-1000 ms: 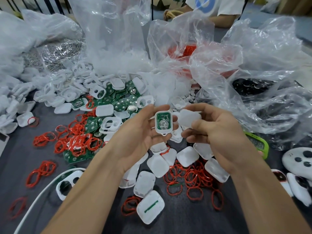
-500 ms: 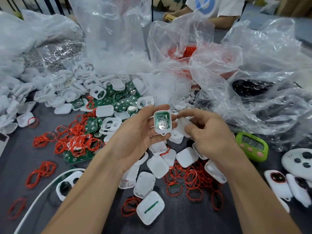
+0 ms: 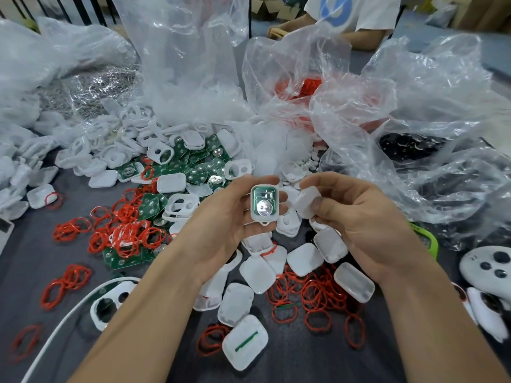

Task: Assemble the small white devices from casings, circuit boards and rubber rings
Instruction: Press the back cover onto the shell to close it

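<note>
Above the dark grey tabletop, the left hand grips a white casing with green circuit board, fingers curled. At its three o'clock the right hand pinches a white plastic cover. Clear plastic bags crowd twelve o'clock.

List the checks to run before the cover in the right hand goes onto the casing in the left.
1. Left hand grips the casing half: ok.
2. Circuit board sits inside it, facing up: ok.
3. Right hand pinches the cover: ok.
4. Cover lined up with casing half: not ok, tilted and apart.
5. One of the red rubber rings fitted on either part: cannot tell.
</note>
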`<action>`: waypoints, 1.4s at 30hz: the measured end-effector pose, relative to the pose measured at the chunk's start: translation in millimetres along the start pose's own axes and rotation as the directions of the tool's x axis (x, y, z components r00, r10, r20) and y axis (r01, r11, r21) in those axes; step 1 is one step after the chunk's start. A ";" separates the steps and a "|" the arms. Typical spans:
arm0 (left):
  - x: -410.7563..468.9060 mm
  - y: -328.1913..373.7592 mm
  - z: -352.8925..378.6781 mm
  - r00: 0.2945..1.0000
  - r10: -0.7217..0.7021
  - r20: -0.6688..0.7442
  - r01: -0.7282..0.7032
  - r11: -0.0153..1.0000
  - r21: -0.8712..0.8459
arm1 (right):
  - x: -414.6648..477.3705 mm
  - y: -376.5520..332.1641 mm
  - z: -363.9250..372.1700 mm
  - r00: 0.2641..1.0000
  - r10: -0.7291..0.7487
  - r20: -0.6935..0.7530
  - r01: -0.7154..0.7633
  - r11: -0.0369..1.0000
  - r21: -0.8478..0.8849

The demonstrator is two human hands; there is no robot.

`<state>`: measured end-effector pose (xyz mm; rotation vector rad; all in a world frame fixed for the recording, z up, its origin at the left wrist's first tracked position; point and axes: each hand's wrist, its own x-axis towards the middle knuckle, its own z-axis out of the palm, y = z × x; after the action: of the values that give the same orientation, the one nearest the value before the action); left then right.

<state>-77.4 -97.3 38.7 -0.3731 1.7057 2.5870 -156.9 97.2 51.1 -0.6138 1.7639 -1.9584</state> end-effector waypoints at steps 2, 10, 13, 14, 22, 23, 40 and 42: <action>1.2 -1.2 0.0 1.000 -0.013 0.001 0.013 1.000 0.024 | -0.7 -1.4 0.6 1.000 -0.002 -0.025 0.000 0.997 -0.076; 1.8 -2.7 -1.0 0.994 -0.102 0.034 0.102 0.995 -0.013 | 3.5 6.4 6.5 0.978 0.005 -0.209 -0.042 0.984 -0.173; 2.4 -1.0 -0.9 0.991 -0.126 0.045 0.130 0.987 -0.100 | 1.8 5.8 5.8 0.964 -0.019 -0.264 -0.033 0.982 -0.188; 2.6 -0.9 -1.5 0.991 -0.126 0.046 0.130 0.985 -0.115 | 1.5 5.7 4.6 0.960 -0.048 -0.277 -0.013 0.976 -0.216; 3.1 -0.4 -1.5 0.987 -0.154 0.043 0.158 0.977 -0.140 | 2.0 1.2 1.1 0.963 -0.099 -0.249 0.051 0.980 -0.192; 2.8 -0.4 -0.9 0.986 -0.161 0.044 0.166 0.976 -0.139 | 1.7 0.2 1.4 0.968 -0.095 -0.232 0.048 0.979 -0.198; 2.9 -4.0 -2.4 0.964 -0.195 0.179 0.209 0.976 -0.065 | 6.7 7.5 20.8 0.992 -0.066 -0.106 0.032 0.957 -0.290; 3.0 -4.1 -2.4 0.963 -0.195 0.189 0.211 0.975 -0.068 | 6.7 8.1 22.2 0.991 -0.080 -0.109 0.038 0.939 -0.343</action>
<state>-79.2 -98.2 33.5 -0.2872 1.4204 2.4677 -149.1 74.6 45.3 -0.6771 2.2102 -1.7726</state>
